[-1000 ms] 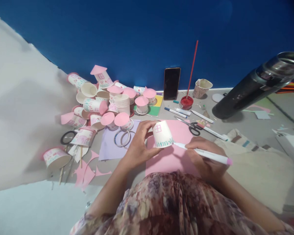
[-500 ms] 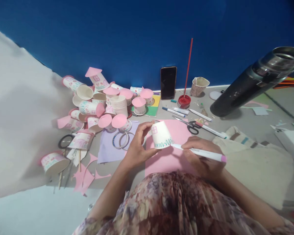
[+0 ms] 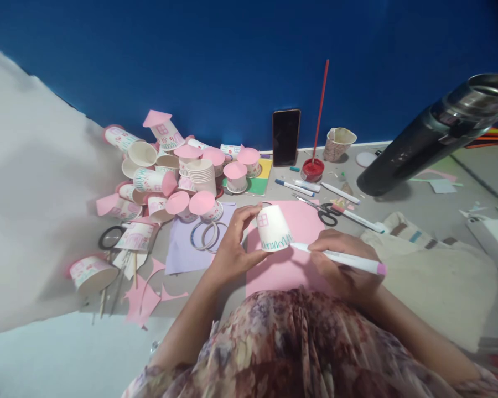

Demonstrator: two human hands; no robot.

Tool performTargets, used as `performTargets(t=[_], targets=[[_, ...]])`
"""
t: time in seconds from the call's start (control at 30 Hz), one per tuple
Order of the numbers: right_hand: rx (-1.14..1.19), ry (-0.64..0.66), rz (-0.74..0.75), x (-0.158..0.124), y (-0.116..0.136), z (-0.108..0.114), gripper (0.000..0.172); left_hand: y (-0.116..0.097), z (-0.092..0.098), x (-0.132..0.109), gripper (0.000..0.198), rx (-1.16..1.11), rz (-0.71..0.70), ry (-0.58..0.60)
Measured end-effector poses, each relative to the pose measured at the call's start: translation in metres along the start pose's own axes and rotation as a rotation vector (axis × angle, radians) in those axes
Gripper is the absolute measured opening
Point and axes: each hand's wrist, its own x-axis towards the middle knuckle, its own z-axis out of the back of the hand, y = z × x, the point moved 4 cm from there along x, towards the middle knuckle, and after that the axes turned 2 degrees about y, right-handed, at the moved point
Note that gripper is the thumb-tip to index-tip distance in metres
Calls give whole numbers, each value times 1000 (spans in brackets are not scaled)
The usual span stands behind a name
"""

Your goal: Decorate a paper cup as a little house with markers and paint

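Note:
My left hand (image 3: 235, 243) grips a white paper cup (image 3: 276, 229), turned upside down and slightly tilted, between thumb and fingers. A pink window is drawn on the cup's upper left, and teal zigzag strokes run along its lower rim. Pinched in my right hand (image 3: 344, 260) is a white marker (image 3: 344, 260) with a pink end. Its tip is at the cup's lower right edge; whether it touches I cannot tell. Beneath both hands lies a pink sheet of paper (image 3: 265, 279).
Decorated cups with pink paper tops (image 3: 235, 171) crowd the left, around a cup stack (image 3: 201, 176). Scissors (image 3: 327, 214), a propped phone (image 3: 286, 137), a red paint pot (image 3: 312, 170) with a brush, and a dark flask (image 3: 423, 141) stand or lie beyond. Cloth (image 3: 431, 276) lies right.
Both hands, the cup and the marker hold nearly the same place. The view has shifted very slightly.

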Motion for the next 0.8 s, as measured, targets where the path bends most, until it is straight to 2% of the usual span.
performTargets(t=[0.13,0.27,0.5,0.8], targets=[[-27,15,26,2,1,-2,14,-3,-1,1,78,-14,-2,-6],[2,21,-12,-1,-1,-1,14,0,-2,0,77,-64,20,-22],[9,-159,-151,-10,-11,9,20,15,-3,-4,80,-220,93,-83],[43,-40,-66,-3,-6,5,17,19,-8,-3,83,-293,103,-57]])
